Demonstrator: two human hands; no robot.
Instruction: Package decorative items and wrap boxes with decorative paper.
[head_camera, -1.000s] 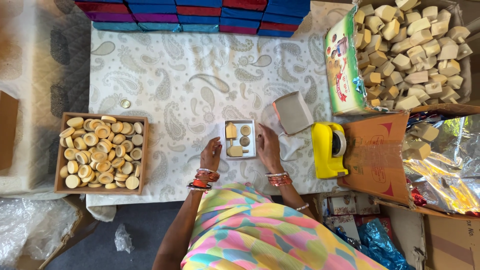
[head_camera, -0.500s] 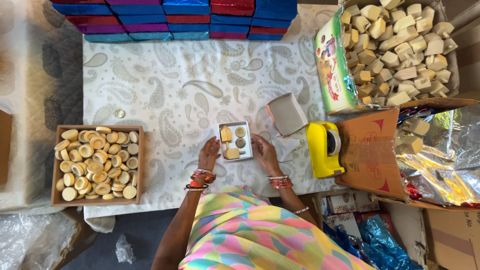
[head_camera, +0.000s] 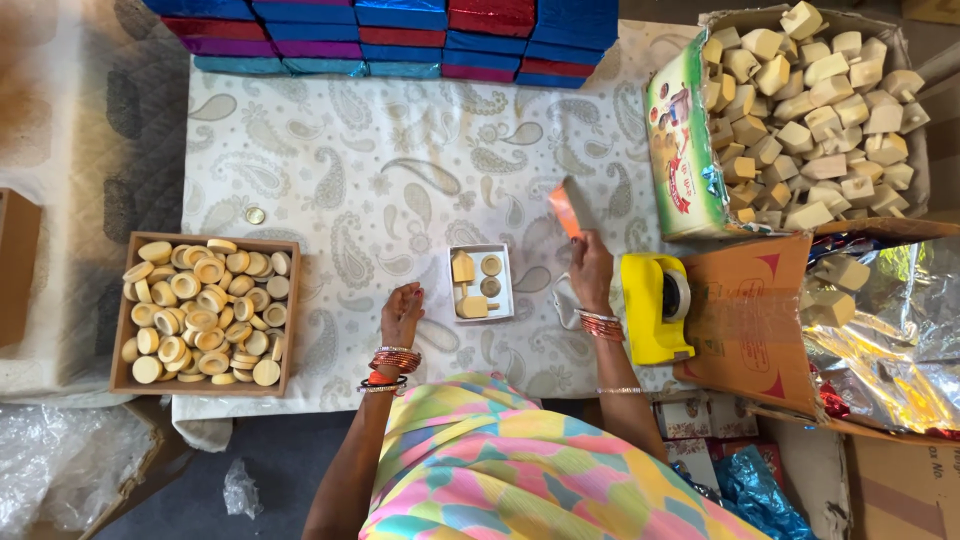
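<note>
Head view, going left to right: wooden tray (head_camera: 125, 380) of round wooden discs is sitting at left-centre of the frame on the paisley cloth (head_camera: 330, 150), a coin (head_camera: 255, 215) lying just above it. Left hand (head_camera: 401, 314) is resting flat on the cloth just left of centre, fingers loosely together, holding nothing, near the small white box (head_camera: 502, 300) but not touching it. That box is sitting open at frame centre with wooden pieces (head_camera: 465, 285) lying inside. Right hand (head_camera: 591, 270) is pinching the box lid (head_camera: 565, 212) by its lower edge, lid tilted up off the cloth just right of centre, orange inner face showing. Yellow tape dispenser (head_camera: 655, 305) is standing just right of that hand. Carton of wooden blocks (head_camera: 690, 150) is filling the upper right; stacked shiny boxes (head_camera: 400, 35) are running along the top edge.

Handling, my read: lid is looking like thin card, so very light, a bit flexible, easy to crush or crease. Best taken at two opposite side walls with a light pinch, not by one corner. The open box is likely just as light and will be sliding on the cloth unless the free hand is steadying it
</note>
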